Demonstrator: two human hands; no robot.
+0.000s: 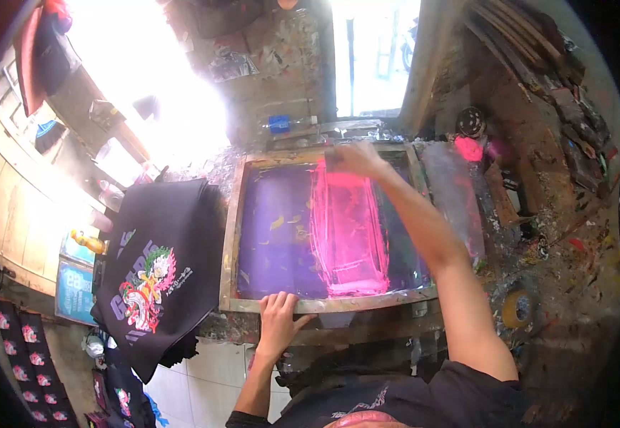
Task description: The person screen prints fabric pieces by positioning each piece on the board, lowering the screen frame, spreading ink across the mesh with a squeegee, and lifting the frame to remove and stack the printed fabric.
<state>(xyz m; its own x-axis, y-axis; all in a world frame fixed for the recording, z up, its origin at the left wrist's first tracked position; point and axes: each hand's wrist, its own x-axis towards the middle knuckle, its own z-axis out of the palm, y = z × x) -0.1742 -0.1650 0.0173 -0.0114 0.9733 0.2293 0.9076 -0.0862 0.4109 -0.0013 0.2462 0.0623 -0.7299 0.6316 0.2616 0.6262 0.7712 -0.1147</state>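
A wooden screen-printing frame (233,235) lies on the bench in front of me. Its purple mesh (274,214) carries a wide band of pink ink (353,235) with streaky edges and a thicker line at the near end. My left hand (278,319) grips the frame's near rail, fingers over the top and thumb out to the side. At the far end of the band, my right hand (361,158) is smeared by motion. It holds a dark squeegee (334,160), mostly hidden by the hand, at the ink's far edge.
Left of the frame hangs a stack of black printed fabric (174,214) with a colourful design. A plastic bottle (281,124) lies behind the frame. To the right are a pink ink blob (469,148), a tape roll (517,308) and a stained, cluttered bench.
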